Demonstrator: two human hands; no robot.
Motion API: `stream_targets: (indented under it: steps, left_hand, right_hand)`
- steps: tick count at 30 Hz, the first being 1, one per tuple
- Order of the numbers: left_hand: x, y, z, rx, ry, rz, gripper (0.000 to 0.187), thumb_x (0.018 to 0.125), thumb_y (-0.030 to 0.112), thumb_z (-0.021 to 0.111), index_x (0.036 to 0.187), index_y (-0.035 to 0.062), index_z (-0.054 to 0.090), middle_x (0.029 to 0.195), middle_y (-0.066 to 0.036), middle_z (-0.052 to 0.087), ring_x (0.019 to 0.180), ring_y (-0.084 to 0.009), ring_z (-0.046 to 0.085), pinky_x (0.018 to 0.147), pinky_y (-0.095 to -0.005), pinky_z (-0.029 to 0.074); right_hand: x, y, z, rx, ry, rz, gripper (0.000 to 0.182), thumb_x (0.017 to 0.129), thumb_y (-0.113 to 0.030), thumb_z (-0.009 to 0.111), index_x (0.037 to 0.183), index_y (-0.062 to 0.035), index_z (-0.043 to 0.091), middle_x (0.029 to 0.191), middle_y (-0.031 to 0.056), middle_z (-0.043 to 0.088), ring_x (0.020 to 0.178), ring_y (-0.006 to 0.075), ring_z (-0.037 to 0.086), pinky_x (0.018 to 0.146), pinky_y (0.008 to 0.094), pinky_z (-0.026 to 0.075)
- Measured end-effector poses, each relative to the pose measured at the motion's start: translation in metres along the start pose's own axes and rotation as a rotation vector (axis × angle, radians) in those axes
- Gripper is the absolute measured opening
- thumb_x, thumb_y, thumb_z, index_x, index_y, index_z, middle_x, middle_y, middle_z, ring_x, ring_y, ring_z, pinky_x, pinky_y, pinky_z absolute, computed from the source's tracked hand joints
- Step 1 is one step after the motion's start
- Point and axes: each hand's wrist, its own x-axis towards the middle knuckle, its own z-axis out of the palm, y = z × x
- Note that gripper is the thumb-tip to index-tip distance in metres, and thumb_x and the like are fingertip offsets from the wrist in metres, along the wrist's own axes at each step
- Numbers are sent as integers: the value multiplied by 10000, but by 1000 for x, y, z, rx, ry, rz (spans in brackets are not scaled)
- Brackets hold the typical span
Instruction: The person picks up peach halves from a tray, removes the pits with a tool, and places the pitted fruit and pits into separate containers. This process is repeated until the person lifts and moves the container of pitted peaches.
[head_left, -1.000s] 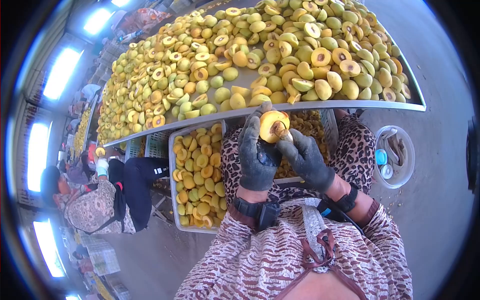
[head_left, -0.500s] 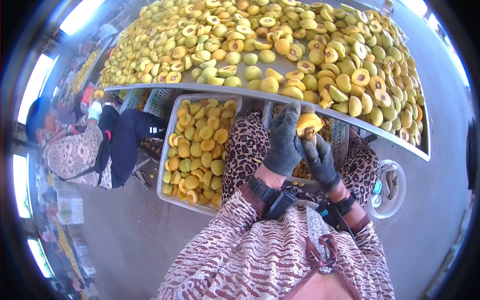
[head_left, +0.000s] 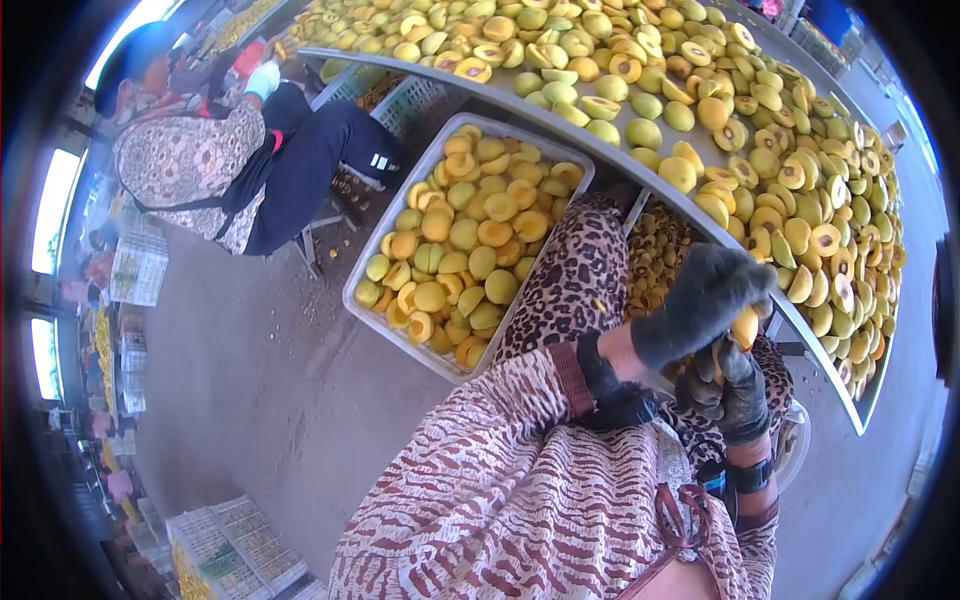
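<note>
My left hand (head_left: 705, 300), in a dark grey glove, is closed with its fingers curled over a yellow peach half (head_left: 744, 328). Most of the fruit is hidden by the glove. Just below it my right hand (head_left: 732, 392), gloved too, is a closed fist close against the fruit. Whatever it grips is covered by its own fingers. Both hands are above my lap, beside the edge of a metal table (head_left: 560, 125) heaped with cut peaches (head_left: 800, 190).
Left of my leg stands a white crate (head_left: 352, 290) full of peach halves. Brownish scraps (head_left: 655, 262) fill a container under the table. A clear bucket (head_left: 795, 445) is by my right knee. A co-worker (head_left: 195, 170) sits at left. Stacked crates (head_left: 240, 550) stand behind.
My view has turned left, so the table, crate and co-worker appear farther right. My hands have turned, and the peach half, plainly visible before, is now mostly covered by my left hand.
</note>
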Motion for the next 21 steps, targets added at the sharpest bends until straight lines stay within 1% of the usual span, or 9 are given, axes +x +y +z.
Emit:
stream_targets:
  steps: [5,7,8,9,11,15,16,18,21]
  left_hand:
    - [-6,33,-27,-119,56,-22,348,909,299,636,728,2,627,635,-50,641,581,-95,602,533,-248,475]
    - [-5,57,-36,948,-83,742,273,911,233,617,746,15,634,704,-51,653,628,-129,623,571,-266,497]
    - [-4,60,-40,960,-43,852,298,922,307,606,763,55,616,705,-49,651,616,-160,623,598,-289,509]
    - [-6,65,-42,963,-50,851,298,922,307,606,763,55,616,705,-49,651,616,-160,623,598,-289,509]
    - [-19,73,-46,230,63,215,420,953,404,534,748,45,612,696,-49,646,615,-169,628,596,-291,518]
    - [-30,97,-131,-10,238,-26,563,1010,471,357,788,26,619,730,-104,654,655,-173,646,595,-292,537]
    - [-43,108,-150,46,379,23,552,1012,467,356,829,20,622,757,-115,655,684,-170,647,615,-291,541]
    - [-82,125,-193,362,574,86,494,1014,424,382,923,5,626,829,-128,652,742,-170,646,672,-291,545]
    - [-161,109,-257,1317,507,273,412,1009,334,440,1078,-35,610,1020,-144,648,893,-191,641,800,-294,525]
  right_hand:
    - [28,9,7,-108,-64,13,371,847,-390,673,941,-68,515,648,-17,445,474,71,387,404,217,270]
    - [35,9,34,-69,-31,44,375,841,-390,685,952,-71,522,663,-22,452,511,59,383,437,210,274]
    - [39,10,39,-63,-69,47,375,841,-388,686,963,-71,529,675,-23,452,527,56,380,454,209,280]
    - [44,10,43,-59,-109,49,374,840,-387,687,974,-71,535,687,-25,453,543,52,377,472,208,286]
    - [54,11,40,13,-262,153,423,821,-379,706,1004,-31,551,751,-18,481,590,64,405,502,206,305]
    - [46,1,43,-196,-445,46,478,813,-396,709,1058,-10,571,735,-6,519,617,82,456,493,195,321]
    - [33,3,42,-217,-41,-138,446,822,-406,700,1009,-23,568,709,-16,502,595,78,455,471,196,311]
    - [22,-9,15,-208,176,-228,397,848,-425,671,912,-54,546,663,-31,467,539,67,441,427,199,284]
    - [7,-13,-37,-246,114,-76,381,882,-439,628,824,-84,505,626,-38,433,482,54,404,397,205,257]
